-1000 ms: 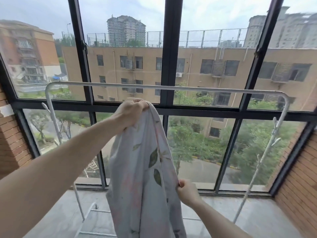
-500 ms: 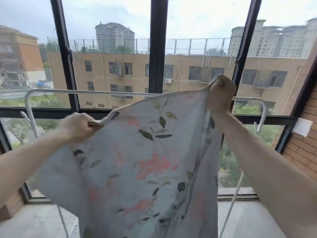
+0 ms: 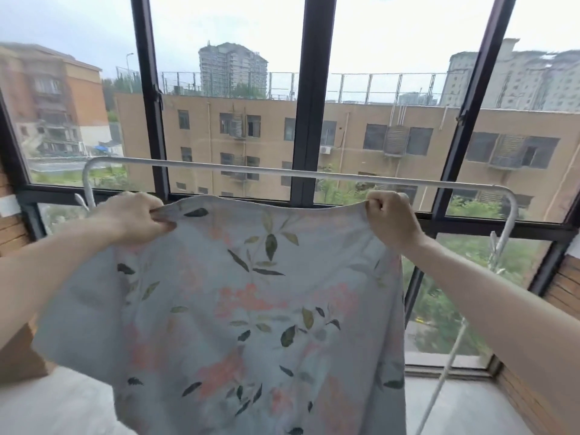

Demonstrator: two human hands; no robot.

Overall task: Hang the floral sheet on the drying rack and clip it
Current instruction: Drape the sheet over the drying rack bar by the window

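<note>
A glazed balcony with dark window frames looks out over tan apartment blocks and green trees, with brick walls at either side and a pale floor below. At the left, the left hand (image 3: 131,218) is clenched around the top left corner of the pale blue fabric sheet printed with pink flowers and dark green leaves (image 3: 248,302), the cloth bunched under curled fingers. The sheet is stretched wide between both hands and hangs in front of the person, its top edge just below and on the near side of the thin white metal bar of the drying rack (image 3: 282,171), not yet touching it as far as can be judged. At the right, the right hand (image 3: 390,219) grips the opposite top corner in a closed fist. To do the step well, I judge both corners should rise together above the bar and go forward over it, keeping the edge taut and level so the cloth drapes evenly, with enough length on the far side that it does not slide back. No clips can be made out anywhere. The rack's left upright is largely hidden behind the left hand and cloth, its feet are out of sight, and the sheet's lower edge is cut off and blurred.
</note>
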